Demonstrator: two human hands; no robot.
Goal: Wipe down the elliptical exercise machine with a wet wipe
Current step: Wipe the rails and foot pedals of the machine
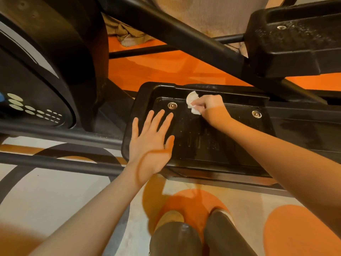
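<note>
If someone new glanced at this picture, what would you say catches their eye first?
Probably the right hand pinching a crumpled white wet wipe against the far side of the near black pedal at centre. Next, the left hand, its fingers spread flat at that pedal's left end. Behind, bright orange floor shows between the machine's dark bars.

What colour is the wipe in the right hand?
White; the wet wipe, gripped by the right hand, shows best in the head view.

Gym: elliptical machine (55, 71) on orange-patterned floor (166, 69).
</note>
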